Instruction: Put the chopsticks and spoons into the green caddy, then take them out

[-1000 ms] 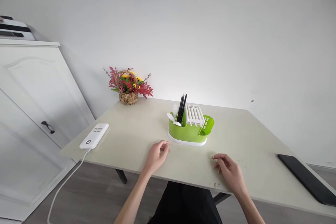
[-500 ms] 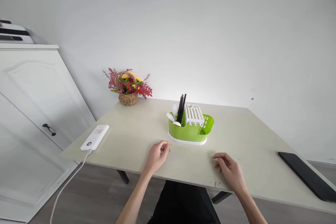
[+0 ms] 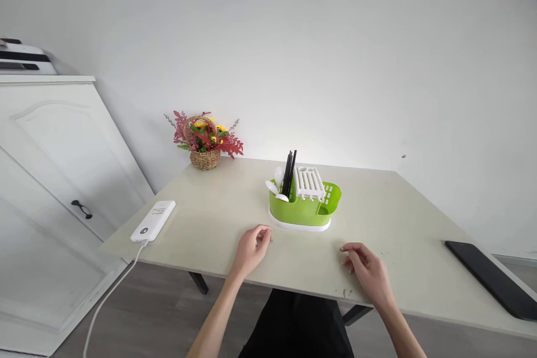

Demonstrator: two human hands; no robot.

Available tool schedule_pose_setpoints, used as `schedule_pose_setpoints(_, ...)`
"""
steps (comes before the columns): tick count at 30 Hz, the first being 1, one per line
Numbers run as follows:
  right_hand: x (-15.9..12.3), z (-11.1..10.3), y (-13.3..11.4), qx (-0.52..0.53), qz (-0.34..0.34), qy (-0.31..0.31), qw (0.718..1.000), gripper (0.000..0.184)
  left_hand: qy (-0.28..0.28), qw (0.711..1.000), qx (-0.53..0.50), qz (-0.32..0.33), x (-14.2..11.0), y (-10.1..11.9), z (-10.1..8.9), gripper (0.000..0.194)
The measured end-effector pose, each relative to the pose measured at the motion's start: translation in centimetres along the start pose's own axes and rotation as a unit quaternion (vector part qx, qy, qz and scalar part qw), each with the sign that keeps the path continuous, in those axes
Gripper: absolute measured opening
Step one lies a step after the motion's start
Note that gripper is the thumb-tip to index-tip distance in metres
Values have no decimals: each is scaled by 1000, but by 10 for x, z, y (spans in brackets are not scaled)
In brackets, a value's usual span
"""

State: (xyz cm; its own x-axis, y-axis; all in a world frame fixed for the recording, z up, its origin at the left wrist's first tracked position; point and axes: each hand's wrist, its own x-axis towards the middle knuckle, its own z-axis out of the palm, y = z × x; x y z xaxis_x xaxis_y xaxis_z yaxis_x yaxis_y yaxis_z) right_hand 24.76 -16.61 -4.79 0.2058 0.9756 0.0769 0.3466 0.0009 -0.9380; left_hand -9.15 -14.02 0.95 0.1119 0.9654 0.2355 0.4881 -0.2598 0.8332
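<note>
A green cutlery holder (image 3: 293,213) on a white base (image 3: 300,226) stands in the middle of the table. At its left end it carries white spoons (image 3: 279,174) and several black chopsticks (image 3: 289,173); a white slotted rack (image 3: 310,182) sits across its top. My left hand (image 3: 251,249) rests on the table just in front of the holder, close to its base. Its fingers are loosely curled, with nothing held. Farther right, my right hand (image 3: 367,268) lies near the front edge, relaxed and holding nothing, its fingers a little apart.
A wicker basket of flowers (image 3: 205,159) stands at the back left of the table (image 3: 218,212). A white power bank (image 3: 154,220) with a cable (image 3: 113,293) lies at the left edge. A black phone (image 3: 490,277) is at the right. Beside the table is a white cabinet (image 3: 54,190).
The view has shifted very slightly. Both hands and the cutlery holder stay where they were.
</note>
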Motion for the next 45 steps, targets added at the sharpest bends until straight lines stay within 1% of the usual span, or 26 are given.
schedule_pose_setpoints(5, 1, -1, 0, 7, -5, 1, 1000, 29, 2, 1000, 3, -8, 1, 3, 0, 27)
schedule_pose_setpoints(12, 1, -1, 1, 17, -9, 4, 1000, 30, 5, 1000, 3, -9, 2, 1, 1, 28)
schedule_pose_setpoints(28, -1, -1, -7, 13, -12, 9, 1000, 28, 2, 1000, -1, -15, 2, 2, 0, 28)
schedule_pose_setpoints(38, -1, -2, -9, 27, -16, 7, 999, 33, 3, 1000, 8, -26, 2, 4, 1, 32)
schedule_pose_setpoints(40, -2, -2, -11, 29, -18, 8, 999, 32, 16, 999, -4, -35, 4, 0, 2, 33)
schedule_pose_setpoints(41, -2, -2, -12, 30, -18, 7, 999, 31, 32, 998, -20, -40, 8, -2, 2, 33)
schedule_pose_setpoints(43, -3, -1, -14, 29, -18, 7, 999, 31, 86, 992, -73, -56, 20, -6, 1, 33)
schedule_pose_setpoints(45, -3, -1, -14, 28, -16, 3, 999, 31, 150, 975, -138, -89, 38, -9, -3, 32)
